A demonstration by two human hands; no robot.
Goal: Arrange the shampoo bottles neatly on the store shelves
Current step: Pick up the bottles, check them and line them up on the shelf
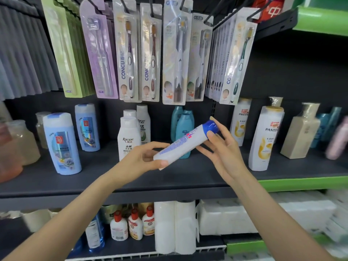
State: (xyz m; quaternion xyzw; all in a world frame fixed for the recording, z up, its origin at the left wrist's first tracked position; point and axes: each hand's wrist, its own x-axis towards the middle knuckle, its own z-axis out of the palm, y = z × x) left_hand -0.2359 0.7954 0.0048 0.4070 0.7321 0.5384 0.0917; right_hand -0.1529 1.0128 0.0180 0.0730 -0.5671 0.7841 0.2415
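Note:
I hold a white shampoo bottle with a blue cap point(185, 143) tilted in the air in front of the dark shelf point(113, 178), cap up to the right. My left hand point(143, 160) grips its bottom end. My right hand point(219, 146) holds the cap end, thumb on the cap and fingers behind it. On the shelf stand two light-blue bottles point(63, 146), white Racien bottles point(129, 137), teal bottles point(183, 127) partly hidden behind the held one, and white Pantene bottles point(263, 140).
Packaged toothbrushes point(148, 53) hang from hooks just above the shelf. A beige square bottle point(299, 134) stands at the right, pale jars point(20, 144) at the left. The lower shelf holds small white bottles with red caps point(134, 224) and paper rolls point(175, 227).

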